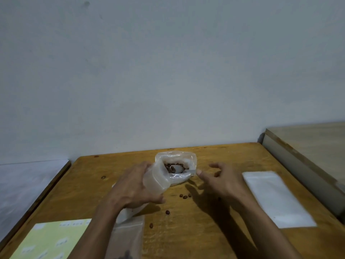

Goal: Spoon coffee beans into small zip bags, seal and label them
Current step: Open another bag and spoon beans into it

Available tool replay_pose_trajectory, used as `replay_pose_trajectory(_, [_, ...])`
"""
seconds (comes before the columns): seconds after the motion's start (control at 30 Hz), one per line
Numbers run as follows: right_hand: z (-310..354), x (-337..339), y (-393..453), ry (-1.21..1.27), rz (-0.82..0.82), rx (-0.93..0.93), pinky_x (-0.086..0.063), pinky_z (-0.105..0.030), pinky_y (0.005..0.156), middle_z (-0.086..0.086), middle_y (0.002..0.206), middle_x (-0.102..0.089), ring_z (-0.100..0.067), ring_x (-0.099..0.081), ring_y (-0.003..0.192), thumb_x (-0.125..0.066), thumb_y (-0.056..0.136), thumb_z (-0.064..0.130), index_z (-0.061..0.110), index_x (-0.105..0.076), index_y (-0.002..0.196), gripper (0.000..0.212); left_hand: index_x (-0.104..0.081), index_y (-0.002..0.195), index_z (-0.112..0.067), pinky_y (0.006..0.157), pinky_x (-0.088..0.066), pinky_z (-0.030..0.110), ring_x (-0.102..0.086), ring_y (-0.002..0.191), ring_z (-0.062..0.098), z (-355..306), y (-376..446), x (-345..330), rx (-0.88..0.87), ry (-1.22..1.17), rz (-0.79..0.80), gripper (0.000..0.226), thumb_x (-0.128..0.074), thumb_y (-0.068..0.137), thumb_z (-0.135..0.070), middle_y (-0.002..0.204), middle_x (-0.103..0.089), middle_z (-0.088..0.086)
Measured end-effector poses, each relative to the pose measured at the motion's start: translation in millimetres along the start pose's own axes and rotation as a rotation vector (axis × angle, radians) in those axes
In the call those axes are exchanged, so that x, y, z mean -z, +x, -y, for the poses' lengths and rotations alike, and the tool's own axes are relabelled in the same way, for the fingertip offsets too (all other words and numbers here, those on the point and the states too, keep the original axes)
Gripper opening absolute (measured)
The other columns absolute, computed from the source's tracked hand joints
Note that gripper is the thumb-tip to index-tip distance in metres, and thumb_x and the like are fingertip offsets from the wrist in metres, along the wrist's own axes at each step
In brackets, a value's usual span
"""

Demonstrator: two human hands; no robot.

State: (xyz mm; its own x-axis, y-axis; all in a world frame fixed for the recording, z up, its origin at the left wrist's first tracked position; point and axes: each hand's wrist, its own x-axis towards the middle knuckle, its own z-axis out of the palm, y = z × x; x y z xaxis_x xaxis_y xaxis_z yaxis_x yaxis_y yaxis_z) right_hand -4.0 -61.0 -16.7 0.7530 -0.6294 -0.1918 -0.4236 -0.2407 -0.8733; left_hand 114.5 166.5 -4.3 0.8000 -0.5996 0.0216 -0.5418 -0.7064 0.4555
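A: Left hand, what's it doing?

B: Mine, fingers curled round a small clear bag, mouth tipped toward the big bean bag at frame centre, so a scoop travels next to nothing.

A: Right hand?

B: Fingers half curled just right of the big bag. The thumb tip sits at the end of the white spoon's handle; pinching it or merely near, I cannot tell. The spoon's bowl lies in the beans.

A: Why the stack on the right?

B: Spare bags within reach of my right hand. Yellow label sheet lower left, for later. A flat bag lies under my left forearm.

A: Hidden stuff?

B: Whether the small bag holds any beans yet, too cloudy. Label print is blurred and the sheet runs off the bottom edge. About 5 stray beans lie on the table below the big bag. My palm covers the small bag's lower half.
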Motion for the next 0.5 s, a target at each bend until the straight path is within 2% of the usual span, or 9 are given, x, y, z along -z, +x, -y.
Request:
replay_pose_trajectory(0.07, [-6, -10, 7, 0.236, 0.02, -0.056, -0.059, -0.037, 0.073, -0.007, 0.103, -0.068, -0.02, -0.067, 0.087, -0.076, 0.084, 0.034, 0.019, -0.063, 0.128, 0.048, -0.037, 0.148, -0.029, 0.093, -0.049, 0.032, -0.052, 0.114, 0.014, -4, 7, -1, -0.009, -0.011, 0.06, 0.117, -0.093, 0.049, -0.057, 0.135, -0.052, -0.01])
replay_pose_trajectory(0.13, [-8, -22, 11, 0.403, -0.015, -0.086, -0.059, -0.034, 0.064, -0.011, 0.097, -0.073, -0.023, -0.069, 0.08, -0.076, 0.086, 0.026, 0.016, -0.072, 0.108, 0.024, -0.037, 0.145, -0.029, 0.086, -0.046, 0.027, -0.05, 0.11, 0.011, -7, 12, -4, -0.015, -0.02, 0.112, 0.112, -0.095, 0.052, -0.052, 0.127, -0.049, -0.014])
replay_pose_trajectory(0.2, [-8, -34, 13, 0.493, -0.082, -0.09, -0.061, -0.037, 0.068, -0.01, 0.085, -0.074, -0.026, -0.07, 0.074, -0.074, 0.089, 0.023, 0.018, -0.075, 0.088, 0.006, -0.039, 0.144, -0.028, 0.082, -0.046, 0.025, -0.05, 0.109, 0.011, -8, 16, -6, -0.007, -0.028, 0.145, 0.11, -0.095, 0.053, -0.051, 0.122, -0.047, -0.015])
replay_pose_trajectory(0.23, [-8, -39, 14, 0.481, -0.111, -0.067, -0.059, -0.033, 0.063, -0.006, 0.079, -0.073, -0.022, -0.067, 0.069, -0.071, 0.091, 0.024, 0.019, -0.075, 0.083, 0.01, -0.04, 0.143, -0.027, 0.081, -0.047, 0.025, -0.05, 0.108, 0.011, -8, 17, -7, -0.001, -0.034, 0.153, 0.108, -0.095, 0.053, -0.051, 0.12, -0.048, -0.015])
replay_pose_trajectory(0.3, [-7, -42, 12, 0.335, -0.186, 0.07, -0.047, -0.021, 0.054, 0.004, 0.073, -0.069, -0.01, -0.061, 0.062, -0.062, 0.098, 0.027, 0.023, -0.073, 0.087, 0.016, -0.041, 0.142, -0.027, 0.075, -0.046, 0.02, -0.051, 0.104, 0.01, -6, 19, -11, 0.002, -0.047, 0.149, 0.106, -0.095, 0.054, -0.05, 0.115, -0.047, -0.016])
replay_pose_trajectory(0.4, [-14, -41, 15, 0.014, -0.39, 0.418, -0.041, -0.021, 0.057, 0.01, 0.072, -0.062, -0.002, -0.056, 0.068, -0.055, 0.101, 0.025, 0.023, -0.072, 0.096, 0.018, -0.04, 0.144, -0.026, 0.074, -0.045, 0.018, -0.05, 0.104, 0.009, -1, 20, -17, 0.011, -0.075, 0.123, 0.109, -0.094, 0.053, -0.051, 0.117, -0.046, -0.016])
replay_pose_trajectory(0.43, [-15, -42, 17, -0.02, -0.424, 0.479, -0.041, -0.02, 0.058, 0.01, 0.073, -0.062, -0.001, -0.055, 0.069, -0.055, 0.101, 0.023, 0.024, -0.072, 0.097, 0.017, -0.039, 0.146, -0.026, 0.078, -0.046, 0.021, -0.05, 0.106, 0.01, 1, 19, -19, 0.016, -0.091, 0.112, 0.111, -0.094, 0.053, -0.052, 0.12, -0.047, -0.015])
replay_pose_trajectory(0.5, [-17, -48, 18, -0.015, -0.404, 0.465, -0.04, -0.018, 0.057, 0.009, 0.072, -0.062, -0.004, -0.057, 0.068, -0.054, 0.102, 0.023, 0.027, -0.067, 0.093, 0.016, -0.038, 0.147, -0.025, 0.083, -0.047, 0.024, -0.05, 0.109, 0.012, 3, 19, -23, 0.027, -0.113, 0.092, 0.115, -0.094, 0.052, -0.053, 0.125, -0.046, -0.013])
